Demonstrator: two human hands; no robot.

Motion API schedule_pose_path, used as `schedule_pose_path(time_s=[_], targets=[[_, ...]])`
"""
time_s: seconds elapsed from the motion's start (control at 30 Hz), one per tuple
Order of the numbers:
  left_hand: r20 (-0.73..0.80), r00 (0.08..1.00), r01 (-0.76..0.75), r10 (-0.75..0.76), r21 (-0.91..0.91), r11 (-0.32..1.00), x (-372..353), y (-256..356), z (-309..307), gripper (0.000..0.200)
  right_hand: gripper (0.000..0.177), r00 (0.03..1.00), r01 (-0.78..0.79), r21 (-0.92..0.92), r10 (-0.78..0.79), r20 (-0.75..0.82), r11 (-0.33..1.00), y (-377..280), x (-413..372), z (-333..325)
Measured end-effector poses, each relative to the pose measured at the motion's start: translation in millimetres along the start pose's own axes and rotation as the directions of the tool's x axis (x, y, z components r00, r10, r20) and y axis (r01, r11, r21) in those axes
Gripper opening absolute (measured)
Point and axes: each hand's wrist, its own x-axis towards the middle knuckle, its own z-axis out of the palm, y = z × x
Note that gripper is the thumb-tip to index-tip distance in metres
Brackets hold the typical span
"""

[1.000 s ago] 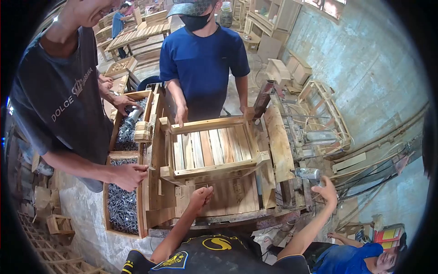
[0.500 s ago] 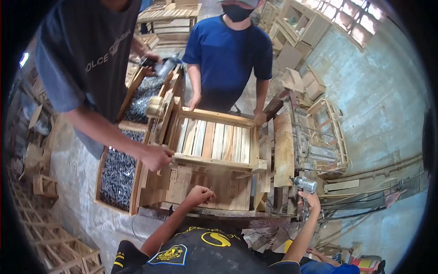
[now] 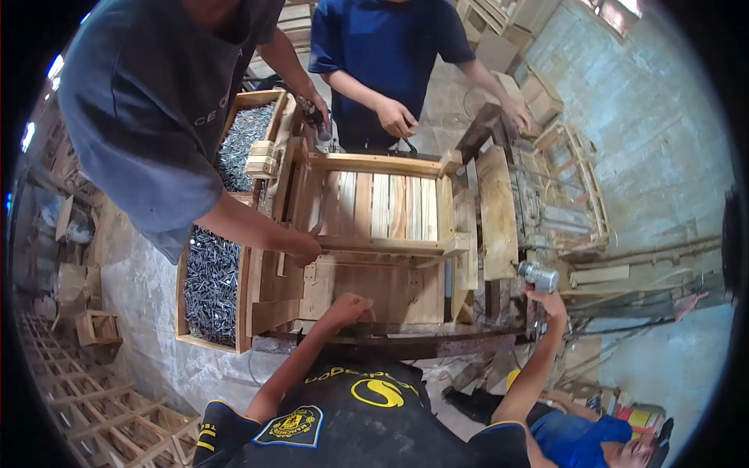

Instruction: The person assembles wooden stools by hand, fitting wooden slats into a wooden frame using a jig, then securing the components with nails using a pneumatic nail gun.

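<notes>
My right hand grips a power drill, held out to the right of the bench with its silver-grey body pointing left. My left hand is closed in a pinch over the brown board in front of me; whatever is between its fingers is too small to make out. Just beyond it lies a wooden frame with a front rail and pale slats across its inside. A co-worker's hand on the left touches the frame's near left corner.
Two wooden boxes of dark screws or nails stand left of the bench. The co-worker in grey holds another drill. A person in a blue shirt stands across the bench. A plank lies right. Someone sits low at lower right.
The person in blue has let go of the frame, hands now apart. The frame sits straighter across the bench. The grey-shirted co-worker leans further in. My view has tilted down.
</notes>
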Motion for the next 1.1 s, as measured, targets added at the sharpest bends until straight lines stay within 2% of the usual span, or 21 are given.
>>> schedule_pose_path(time_s=[0.07, 0.1, 0.13, 0.17, 0.23, 0.33, 0.4, 0.47, 0.53, 0.6, 0.67, 0.73, 0.8, 0.83, 0.93, 1.03, 1.1], targets=[[0.009, 1.000, 0.000, 0.000, 0.055, 0.999, 4.1, -4.1, -4.8, 0.040, 0.021, 1.000, -0.022, 0.033, 0.022, -0.014, 0.999, 6.5, 4.0, -2.0], [0.001, 1.000, -0.011, 0.011, 0.089, 0.996, 6.3, -4.5, -6.3, 0.040, 0.019, 0.999, -0.014, 0.032, 0.013, 0.032, 0.999, 5.0, 4.4, -3.0], [-0.016, 0.999, -0.032, 0.034, 0.120, 0.992, 10.4, -2.7, -9.1, 0.040, 0.019, 0.999, -0.022, -0.022, 0.022, -0.029, 1.000, 5.1, 0.1, -2.0], [-0.011, 0.987, -0.156, 0.158, 0.123, 0.980, 15.8, -9.1, -11.2, 0.038, 0.019, 0.996, -0.022, -0.075, 0.015, -0.084, 0.997, -0.3, -2.0, 5.3], [-0.001, 0.989, -0.144, 0.145, 0.127, 0.981, 20.9, -13.5, -19.8, 0.034, 0.021, 0.977, 0.004, -0.139, -0.034, -0.211, 0.990, -9.8, -21.6, 36.8], [0.015, 0.995, -0.100, 0.100, 0.079, 0.992, 21.0, -10.8, -27.6, 0.030, 0.023, 0.949, 0.089, 0.108, -0.052, -0.309, 0.990, -7.3, -72.9, 99.4], [0.039, 0.993, -0.112, 0.113, -0.027, 0.993, 24.4, -6.9, -25.4, 0.030, 0.025, 0.924, 0.077, -0.016, -0.077, -0.375, 0.997, -39.4, -126.8, 161.9], [0.058, 0.985, -0.150, 0.164, -0.192, 0.970, 28.3, -4.2, -18.9, 0.032, 0.029, 0.940, 0.135, -0.166, -0.179, -0.289, 0.977, 3.6, -137.1, 193.2], [0.111, 0.991, -0.015, 0.070, -0.437, 0.899, 27.9, 0.5, -6.9, 0.034, 0.031, 0.963, 0.152, -0.184, -0.187, -0.194, 0.971, 10.7, -158.0, 237.7], [0.193, 0.980, 0.156, -0.045, -0.610, 0.777, 41.4, -20.9, 0.0, 0.034, 0.042, 0.946, 0.251, -0.272, -0.294, -0.132, 0.929, 10.8, -175.6, 278.5], [0.157, 0.975, 0.218, -0.157, -0.553, 0.804, 50.8, -32.4, 7.6, 0.032, 0.048, 0.962, 0.250, -0.215, -0.268, -0.058, 0.944, 21.8, -185.8, 309.9], [0.108, 0.955, 0.292, -0.278, -0.529, 0.797, 49.5, -41.6, 14.5, 0.029, 0.049, 0.948, 0.313, -0.187, -0.317, 0.007, 0.931, 33.0, -190.9, 330.0], [0.174, 0.932, 0.350, -0.318, -0.659, 0.665, 53.8, -65.9, 17.8, 0.026, 0.050, 0.939, 0.343, -0.136, -0.338, 0.055, 0.930, 44.0, -199.0, 340.4], [0.202, 0.924, 0.365, -0.323, -0.714, 0.598, 57.3, -75.4, 14.6, 0.025, 0.051, 0.936, 0.351, -0.107, -0.344, 0.073, 0.930, 46.2, -199.2, 341.8], [0.239, 0.926, 0.369, -0.292, -0.736, 0.567, 42.6, -70.6, -1.1, 0.031, 0.049, 0.924, 0.380, -0.103, -0.372, 0.092, 0.919, 49.8, -190.4, 340.4], [0.316, 0.917, 0.399, -0.244, -0.701, 0.591, 49.3, -93.6, -13.9, 0.026, 0.047, 0.913, 0.392, -0.129, -0.368, 0.176, 0.911, 48.5, -184.0, 336.7], [0.263, 0.929, 0.366, -0.260, -0.749, 0.552, 49.0, -96.3, -16.2, 0.028, 0.047, 0.905, 0.410, -0.193, -0.371, 0.210, 0.891, 47.5, -176.9, 339.7]])
